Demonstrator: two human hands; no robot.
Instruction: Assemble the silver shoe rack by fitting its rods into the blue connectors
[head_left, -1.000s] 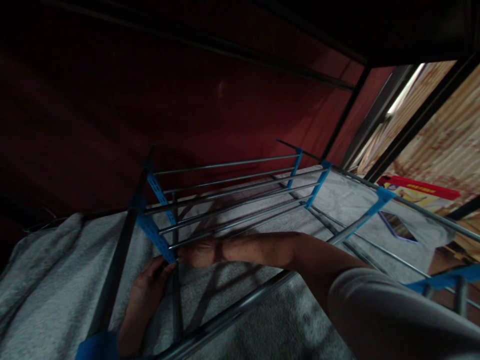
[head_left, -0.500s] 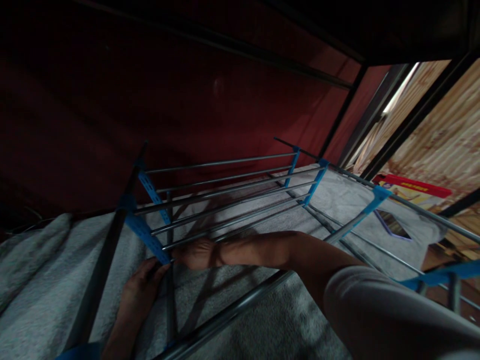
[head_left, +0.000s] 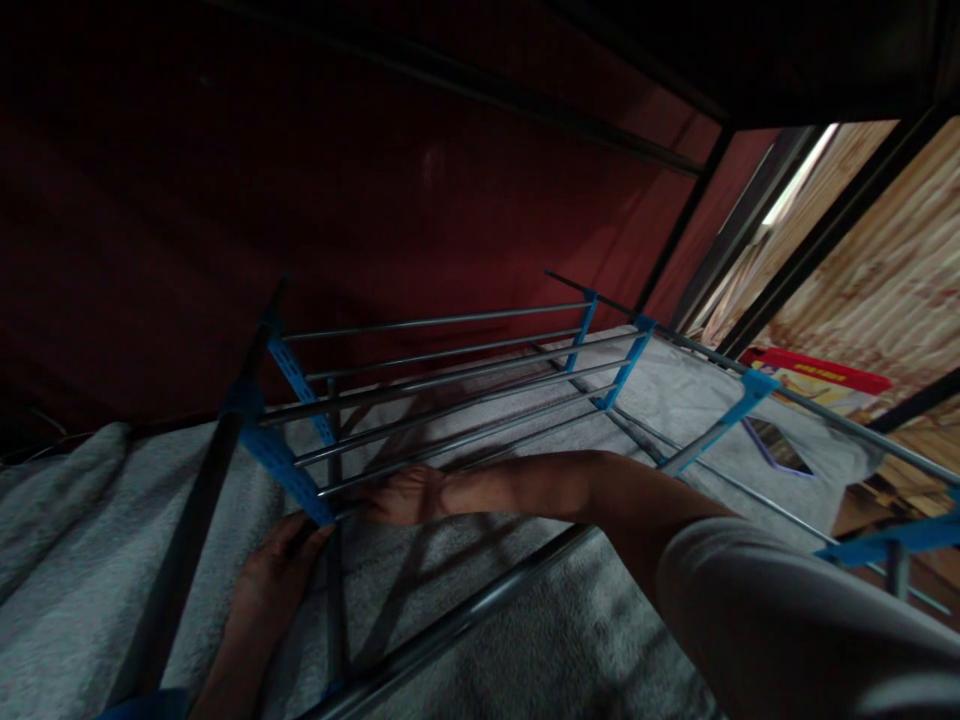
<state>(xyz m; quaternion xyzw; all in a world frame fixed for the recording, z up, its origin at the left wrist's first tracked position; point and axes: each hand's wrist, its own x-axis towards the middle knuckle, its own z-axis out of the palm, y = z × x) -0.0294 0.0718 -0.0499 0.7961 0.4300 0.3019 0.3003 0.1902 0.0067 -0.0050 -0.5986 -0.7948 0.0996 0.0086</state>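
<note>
A rack of grey metal tubes (head_left: 450,382) joined by blue plastic brackets (head_left: 277,460) lies on its side across a grey cloth. My left hand (head_left: 271,578) is closed around the lower end of the near-left bracket, thumb and fingers pinching it. Just to the right, my right hand (head_left: 405,494) wraps around the lowest tube, close to where it meets that bracket. The fingertips of my right hand and the joint itself are partly hidden in shadow.
A phone-like dark slab (head_left: 778,445) lies on the cloth (head_left: 570,640) at right, near a red and yellow package (head_left: 817,375). A dark red wall (head_left: 420,220) stands behind the rack. A thick tube (head_left: 480,605) crosses in front of my arms.
My right hand has shifted slightly to the right along the tube, away from the bracket. My left hand keeps its pinch on the bracket end. The view has drifted a little.
</note>
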